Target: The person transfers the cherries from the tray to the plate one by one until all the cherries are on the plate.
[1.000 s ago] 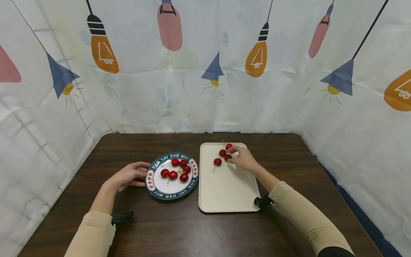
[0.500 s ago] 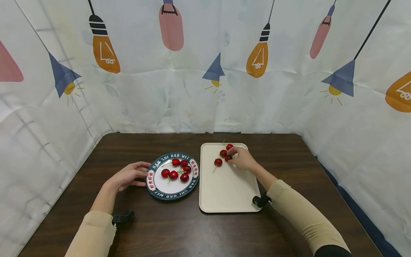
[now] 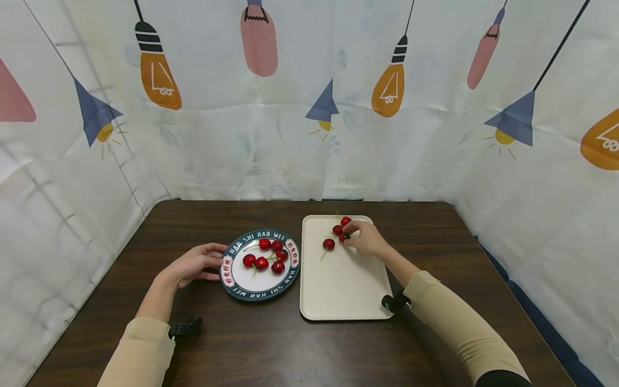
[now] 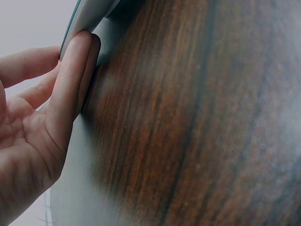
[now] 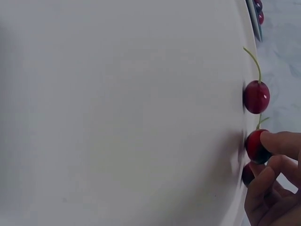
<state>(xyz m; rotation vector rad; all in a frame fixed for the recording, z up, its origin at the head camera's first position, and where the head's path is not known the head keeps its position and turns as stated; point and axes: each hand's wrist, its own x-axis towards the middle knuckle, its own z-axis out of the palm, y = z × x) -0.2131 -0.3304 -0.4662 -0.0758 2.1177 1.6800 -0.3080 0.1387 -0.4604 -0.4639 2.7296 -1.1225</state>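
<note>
My left hand (image 3: 195, 264) is at the left rim of a round plate (image 3: 258, 296) with a dark teal lettered border. Up close in the left wrist view, thumb and fingertips pinch the edge of the plate (image 4: 89, 16). Several red cherries (image 3: 261, 263) lie on its white middle. Over the far part of a cream rectangular tray (image 3: 345, 290), my right hand (image 3: 367, 240) grips a cherry (image 3: 344, 237) between thumb and fingers. The right wrist view shows this cherry (image 5: 256, 143) partly covered by fingers. A stemmed cherry (image 5: 257, 97) lies beside it.
Other cherries on the tray are close by: one nearer me (image 3: 329, 244), one just left of the fingers (image 3: 337, 230), one at the far edge (image 3: 345, 221). Tray and plate stand side by side on a dark wooden table (image 3: 271, 349). A printed curtain (image 3: 290, 156) hangs behind.
The cherry left of my right fingers has shifted slightly to the right. The right hand is nearly still with its cherry. My left hand and the plate have not visibly moved.
</note>
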